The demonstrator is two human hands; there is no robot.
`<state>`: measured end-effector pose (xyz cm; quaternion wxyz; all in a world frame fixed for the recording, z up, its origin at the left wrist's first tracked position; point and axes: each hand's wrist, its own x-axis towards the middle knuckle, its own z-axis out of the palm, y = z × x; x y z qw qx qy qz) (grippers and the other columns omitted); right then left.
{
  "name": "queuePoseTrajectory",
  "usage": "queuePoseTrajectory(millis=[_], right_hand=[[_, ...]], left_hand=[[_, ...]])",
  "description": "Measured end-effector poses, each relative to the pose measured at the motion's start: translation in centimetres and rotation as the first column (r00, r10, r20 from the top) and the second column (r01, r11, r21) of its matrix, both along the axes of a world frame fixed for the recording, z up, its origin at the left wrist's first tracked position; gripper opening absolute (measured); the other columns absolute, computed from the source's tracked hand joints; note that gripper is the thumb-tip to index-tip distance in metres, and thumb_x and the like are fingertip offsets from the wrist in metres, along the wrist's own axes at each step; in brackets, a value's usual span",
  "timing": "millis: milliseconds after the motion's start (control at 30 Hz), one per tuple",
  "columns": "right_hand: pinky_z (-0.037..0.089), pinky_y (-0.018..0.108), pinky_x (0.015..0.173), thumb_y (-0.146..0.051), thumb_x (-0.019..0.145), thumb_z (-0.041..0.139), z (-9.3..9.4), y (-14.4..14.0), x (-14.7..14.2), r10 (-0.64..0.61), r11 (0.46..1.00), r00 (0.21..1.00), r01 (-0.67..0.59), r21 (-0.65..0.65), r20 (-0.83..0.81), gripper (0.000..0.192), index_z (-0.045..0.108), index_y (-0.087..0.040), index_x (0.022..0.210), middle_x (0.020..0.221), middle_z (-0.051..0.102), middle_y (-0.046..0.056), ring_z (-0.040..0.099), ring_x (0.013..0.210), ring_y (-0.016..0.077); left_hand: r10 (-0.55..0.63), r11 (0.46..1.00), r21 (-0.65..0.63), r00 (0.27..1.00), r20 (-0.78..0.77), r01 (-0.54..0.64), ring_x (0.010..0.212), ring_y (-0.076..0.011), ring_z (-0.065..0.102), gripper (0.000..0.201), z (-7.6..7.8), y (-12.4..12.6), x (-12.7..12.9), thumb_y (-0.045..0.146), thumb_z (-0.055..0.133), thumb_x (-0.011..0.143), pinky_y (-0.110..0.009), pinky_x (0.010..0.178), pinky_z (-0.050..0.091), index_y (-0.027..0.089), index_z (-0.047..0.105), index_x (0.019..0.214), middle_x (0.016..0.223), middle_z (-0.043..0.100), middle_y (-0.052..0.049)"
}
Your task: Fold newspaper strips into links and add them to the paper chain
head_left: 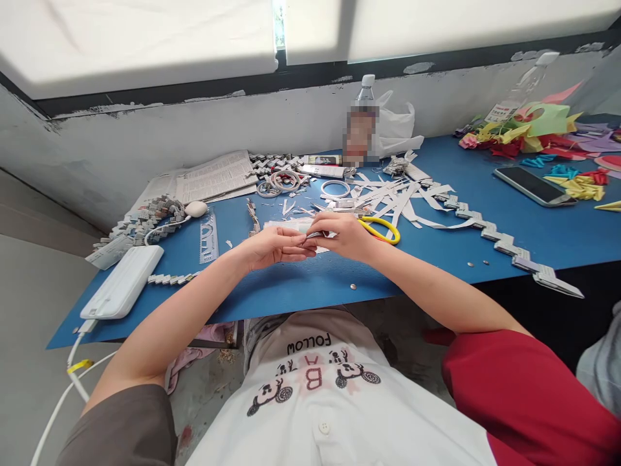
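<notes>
Both hands meet over the near middle of the blue table. The left hand and right hand pinch a small folded paper strip between their fingertips — its long axis seems to run left to right, though it is too small to be sure. Yellow-handled scissors lie just beside the right hand, the nearer one. Further out — cut paper strips, a white power bank, a phone. The shirt reads "FOLLOW".
</notes>
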<state>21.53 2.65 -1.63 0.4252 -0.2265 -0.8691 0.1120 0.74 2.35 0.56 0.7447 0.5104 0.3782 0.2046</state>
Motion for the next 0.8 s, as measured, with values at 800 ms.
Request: queuePoseTrajectory(millis=[800], right_hand=[[0.049,0.027,0.054,-0.04,0.071,0.076,0.0,-0.9,-0.4,-0.069,0.826,0.973,-0.067,-0.56,-0.219,0.034,0.071,-0.014,0.093,0.059,0.06,0.0,0.06,0.055,0.0137]], left_hand=[[0.212,0.828,0.551,0.967,-0.142,-0.101,0.045,-0.0099,0.058,0.037,-0.1,-2.1,1.6,0.051,0.051,0.089,-0.02,0.041,0.043,0.018,0.049,0.072,0.055,0.057,0.002]])
